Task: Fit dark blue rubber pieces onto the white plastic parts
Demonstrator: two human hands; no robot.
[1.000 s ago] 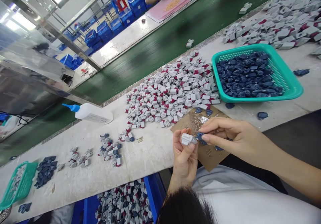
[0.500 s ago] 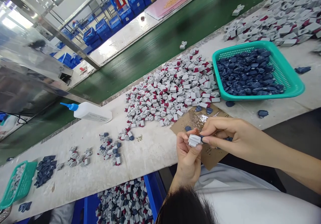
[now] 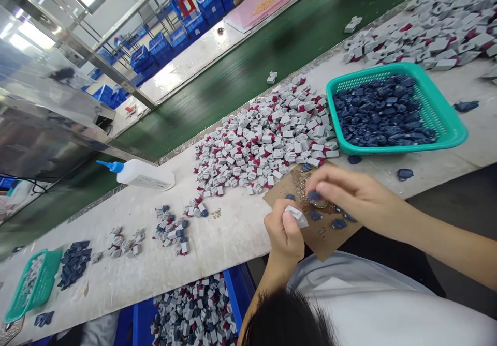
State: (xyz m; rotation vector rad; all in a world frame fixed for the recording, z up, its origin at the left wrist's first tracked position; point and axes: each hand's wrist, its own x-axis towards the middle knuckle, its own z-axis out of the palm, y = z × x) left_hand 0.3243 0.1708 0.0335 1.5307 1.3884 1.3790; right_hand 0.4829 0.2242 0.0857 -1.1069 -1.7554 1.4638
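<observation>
Teal mesh of a small basket point(image 3: 33, 286) sits far to your left, with a white glue bottle point(image 3: 143, 174) lying further along the bench. Your left hand point(image 3: 285, 235) curls shut around 1 grey plastic piece point(image 3: 297, 215), thumb pressing it against the fingers, just above the near corner of the cardboard sheet point(image 3: 326, 237). Your right hand point(image 3: 349, 193) pinches 1 dark blue piece point(image 3: 313, 196) at its fingertips over that cardboard. Beyond it a big teal basket point(image 3: 446, 123) holds many blue pieces.
</observation>
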